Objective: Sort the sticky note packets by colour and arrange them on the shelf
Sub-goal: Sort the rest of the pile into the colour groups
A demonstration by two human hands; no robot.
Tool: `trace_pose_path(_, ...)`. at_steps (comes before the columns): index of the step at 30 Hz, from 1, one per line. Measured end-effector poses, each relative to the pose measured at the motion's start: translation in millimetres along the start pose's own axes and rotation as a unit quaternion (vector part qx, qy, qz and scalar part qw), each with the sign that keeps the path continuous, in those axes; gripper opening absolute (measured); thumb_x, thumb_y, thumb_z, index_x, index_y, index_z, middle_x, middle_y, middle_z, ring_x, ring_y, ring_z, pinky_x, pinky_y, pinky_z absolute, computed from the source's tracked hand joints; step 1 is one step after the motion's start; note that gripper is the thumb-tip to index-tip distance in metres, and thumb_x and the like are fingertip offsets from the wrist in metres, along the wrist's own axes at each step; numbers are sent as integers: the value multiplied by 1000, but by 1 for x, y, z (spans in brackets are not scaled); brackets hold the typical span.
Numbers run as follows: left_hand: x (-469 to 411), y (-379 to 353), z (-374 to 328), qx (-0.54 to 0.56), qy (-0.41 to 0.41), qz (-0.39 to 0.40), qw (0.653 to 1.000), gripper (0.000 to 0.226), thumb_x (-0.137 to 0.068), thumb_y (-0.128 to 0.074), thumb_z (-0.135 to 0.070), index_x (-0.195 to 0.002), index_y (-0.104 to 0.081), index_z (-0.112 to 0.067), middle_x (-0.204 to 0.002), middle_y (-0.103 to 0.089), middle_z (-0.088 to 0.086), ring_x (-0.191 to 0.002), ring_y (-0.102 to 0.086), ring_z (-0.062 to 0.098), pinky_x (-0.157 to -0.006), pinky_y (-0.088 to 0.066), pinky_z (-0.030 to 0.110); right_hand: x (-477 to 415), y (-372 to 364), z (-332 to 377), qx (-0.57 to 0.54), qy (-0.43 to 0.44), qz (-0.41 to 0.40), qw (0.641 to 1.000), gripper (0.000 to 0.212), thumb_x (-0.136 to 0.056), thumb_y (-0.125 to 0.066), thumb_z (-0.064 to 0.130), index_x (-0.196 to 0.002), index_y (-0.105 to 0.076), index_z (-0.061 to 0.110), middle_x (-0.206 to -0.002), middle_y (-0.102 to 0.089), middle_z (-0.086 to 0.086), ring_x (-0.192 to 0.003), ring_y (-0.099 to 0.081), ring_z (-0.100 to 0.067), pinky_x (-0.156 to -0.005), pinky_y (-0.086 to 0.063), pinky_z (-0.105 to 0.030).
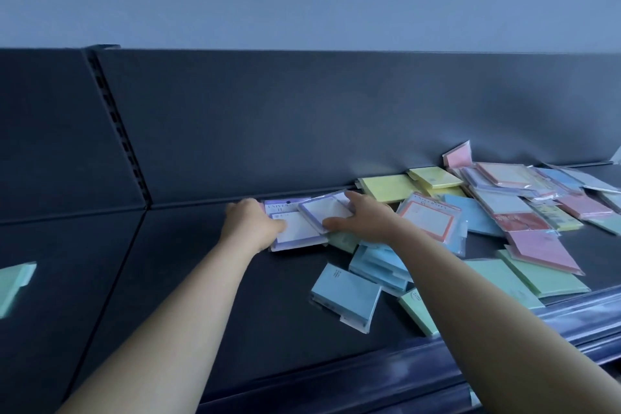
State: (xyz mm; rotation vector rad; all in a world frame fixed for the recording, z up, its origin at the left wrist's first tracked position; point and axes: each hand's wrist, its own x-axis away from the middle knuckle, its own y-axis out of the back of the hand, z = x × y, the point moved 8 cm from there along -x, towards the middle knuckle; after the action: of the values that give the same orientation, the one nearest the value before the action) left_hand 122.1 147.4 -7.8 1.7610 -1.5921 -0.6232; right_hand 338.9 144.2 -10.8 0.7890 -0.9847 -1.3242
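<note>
At back of shelf [201, 279]: left hand [250, 223] grips purple packet [297, 232] by edge, right hand [364, 218] pinches second purple packet [324, 210]. Likely light, stiff, slippery wrap; hold opposite edges.

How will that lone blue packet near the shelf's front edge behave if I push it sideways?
It will probably slide rather than tip: the blue packet lies flat on the smooth shelf, and its clear wrap looks glossy. It looks like a thick pad, so it is likely stiff, not floppy.
</note>
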Motion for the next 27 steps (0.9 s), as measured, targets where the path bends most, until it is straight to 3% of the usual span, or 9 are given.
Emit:
trace_pose_path(2, 5, 1, 0, 28, 1, 9, 1000, 34, -66, -80, -24, -83, -54, -11, -108, -57, 9, -76, -53, 18, -49, -37, 24, -4, 0, 0, 42, -14, -2, 999, 84, -75, -56, 73, -137, -39, 18, -146, -38, -9, -134, -32, -29, -109, -27, -43)
trace_pose_path(4, 10, 2, -2, 53, -6, 16, 998, 42, -61, -84, -17, -88, -53, -10, -90, -57, 1, -65, -51, 14, -46, -36, 23, -7, -1, -5, 76, -39, 12, 996, 92, -69, -53, 81, -137, -40, 20, -143, -40, -10, -133, -32, -32, -107, -26, -44)
trace_pose_path(9, 17, 4, 5, 157, -10, 40, 987, 56, -66, -85, -5, -74, -35, -30, -81, -51, -13, -79, -54, 11, -56, -41, 19, -5, 11, 2, 22, -46, -54, 997, 113, -56, -72, 75, -142, -29, 16, -138, -40, -10, -127, -40, -33, -104, -35, -43)
trace_pose_path(12, 21, 14, 14, 201, -8, 30, 979, 44, -75, -76, -4, -83, -39, -28, -92, -62, -6, -85, -57, 15, -59, -42, 19, -5, 17, 14, -90, -15, -92, 992, 95, -59, -84, 53, -131, -38, 13, -125, -43, -5, -114, -48, -24, -92, -44, -35)
trace_pose_path(15, 20, 34, 23, 232, -18, -6, 973, 23, -83, -60, -1, -100, -58, -16, -98, -69, 0, -93, -67, 24, -75, -58, 40, -6, 18, 29, -186, 25, -100, 977, 71, -63, -85, 37, -118, -46, 15, -113, -55, -2, -97, -56, -20, -79, -48, -32)
trace_pose_path(20, 30, 78, 43, 249, -42, -69, 965, 33, -90, -39, -3, -104, -54, -29, -102, -62, -3, -96, -64, 28, -79, -59, 48, 1, 3, 78, -250, 100, -42, 962, 59, -67, -84, 19, -114, -48, 18, -95, -61, 7, -79, -61, -9, -63, -48, -23)
trace_pose_path(23, 41, 100, 60, 245, -52, -76, 965, 29, -88, -42, -15, -95, -54, -41, -99, -66, -5, -94, -65, 29, -86, -55, 53, 9, -8, 115, -230, 150, -15, 961, 58, -67, -84, 17, -110, -45, 22, -89, -59, 11, -70, -57, 0, -56, -42, -13)
trace_pose_path(25, 50, 114, 74, 250, -55, -73, 964, 19, -86, -55, -24, -99, -55, -39, -99, -69, -9, -92, -68, 20, -87, -55, 48, 14, -15, 143, -214, 178, -6, 960, 53, -68, -83, 17, -103, -44, 23, -89, -61, 7, -65, -54, -1, -53, -39, -10)
trace_pose_path(27, 59, 132, 92, 250, -55, -84, 963, 28, -82, -69, -25, -106, -55, -31, -101, -68, -11, -91, -67, 13, -85, -56, 42, 21, -25, 172, -209, 200, 3, 957, 51, -68, -83, 18, -101, -45, 25, -100, -60, -2, -66, -54, -7, -54, -41, -13)
